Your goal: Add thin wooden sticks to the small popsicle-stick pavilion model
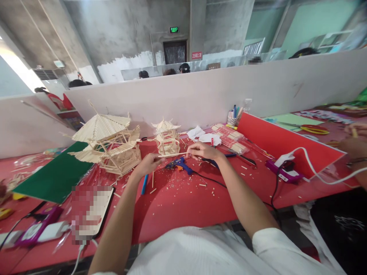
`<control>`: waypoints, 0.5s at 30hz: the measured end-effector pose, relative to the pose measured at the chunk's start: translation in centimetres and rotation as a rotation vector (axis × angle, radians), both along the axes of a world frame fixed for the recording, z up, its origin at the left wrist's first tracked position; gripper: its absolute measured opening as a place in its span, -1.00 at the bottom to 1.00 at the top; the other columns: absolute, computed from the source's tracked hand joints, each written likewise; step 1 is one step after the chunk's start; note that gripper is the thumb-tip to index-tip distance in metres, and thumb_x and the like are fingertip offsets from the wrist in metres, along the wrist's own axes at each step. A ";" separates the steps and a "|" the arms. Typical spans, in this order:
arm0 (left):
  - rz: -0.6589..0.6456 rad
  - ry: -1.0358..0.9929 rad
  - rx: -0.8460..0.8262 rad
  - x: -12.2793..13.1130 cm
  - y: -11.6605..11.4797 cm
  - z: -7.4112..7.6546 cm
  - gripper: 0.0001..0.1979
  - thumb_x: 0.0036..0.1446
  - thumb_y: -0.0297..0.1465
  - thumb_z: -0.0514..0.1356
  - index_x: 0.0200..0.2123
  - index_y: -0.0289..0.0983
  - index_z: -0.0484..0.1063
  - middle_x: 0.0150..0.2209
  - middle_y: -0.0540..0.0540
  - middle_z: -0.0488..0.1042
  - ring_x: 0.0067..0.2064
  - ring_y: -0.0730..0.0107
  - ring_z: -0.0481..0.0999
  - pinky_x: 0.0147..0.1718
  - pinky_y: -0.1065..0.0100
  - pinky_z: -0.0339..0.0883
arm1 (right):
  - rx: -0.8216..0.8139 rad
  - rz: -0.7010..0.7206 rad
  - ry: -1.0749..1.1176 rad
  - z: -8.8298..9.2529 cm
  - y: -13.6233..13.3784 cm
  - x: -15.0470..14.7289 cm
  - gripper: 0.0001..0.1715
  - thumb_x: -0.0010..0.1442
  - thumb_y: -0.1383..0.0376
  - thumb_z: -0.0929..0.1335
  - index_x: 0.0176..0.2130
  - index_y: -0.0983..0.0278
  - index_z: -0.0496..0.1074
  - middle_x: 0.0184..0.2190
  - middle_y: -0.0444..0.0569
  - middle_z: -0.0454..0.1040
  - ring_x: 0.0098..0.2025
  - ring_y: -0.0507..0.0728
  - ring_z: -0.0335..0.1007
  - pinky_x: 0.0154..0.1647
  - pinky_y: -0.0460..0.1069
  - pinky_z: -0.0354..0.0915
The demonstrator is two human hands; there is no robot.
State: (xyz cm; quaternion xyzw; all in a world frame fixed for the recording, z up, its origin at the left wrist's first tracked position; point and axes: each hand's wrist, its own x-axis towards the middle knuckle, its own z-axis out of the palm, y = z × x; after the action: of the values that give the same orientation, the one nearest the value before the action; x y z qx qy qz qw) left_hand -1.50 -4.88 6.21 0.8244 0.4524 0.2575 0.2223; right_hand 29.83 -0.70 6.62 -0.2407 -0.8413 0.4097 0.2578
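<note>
A thin wooden stick point(172, 155) runs level between my two hands, above the red tabletop. My left hand point(147, 164) pinches its left end, and my right hand point(202, 150) grips the right end. Just below the stick lies a blue hot glue gun point(183, 166), its dark cord trailing to the right. Left of my hands stands a large pavilion model point(107, 143) built of wooden sticks, with tiered roofs. Behind the stick is a smaller stick pavilion point(166, 137). A blue pen-like tool point(145, 184) rests under my left wrist.
Stick offcuts litter the red table point(172, 217). A phone point(93, 212) and purple power strip point(37, 227) lie left, near a green board point(57, 175). At right, a red board point(283, 145) leans upright beside another power strip point(283, 171); a co-worker's arm point(357, 152) is beyond.
</note>
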 end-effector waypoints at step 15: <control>0.462 -0.038 0.141 -3.6 1.2 -0.4 -0.68 0.19 -0.20 0.15 -0.47 -0.30 0.50 -0.51 -0.04 0.49 -0.44 0.40 0.38 -0.41 0.40 0.20 | -0.001 -0.024 -0.025 0.3 -0.3 -0.2 -0.57 0.33 0.01 0.33 -0.26 0.31 0.56 -0.61 -0.16 0.36 -0.54 0.00 0.19 -0.46 -0.06 0.09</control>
State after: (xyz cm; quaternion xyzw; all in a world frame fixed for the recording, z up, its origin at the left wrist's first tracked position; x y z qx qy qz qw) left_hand -5.08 -3.72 5.80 0.7076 0.6054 0.3481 0.1080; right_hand 29.66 -0.99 6.92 -0.2562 -0.8412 0.4040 0.2521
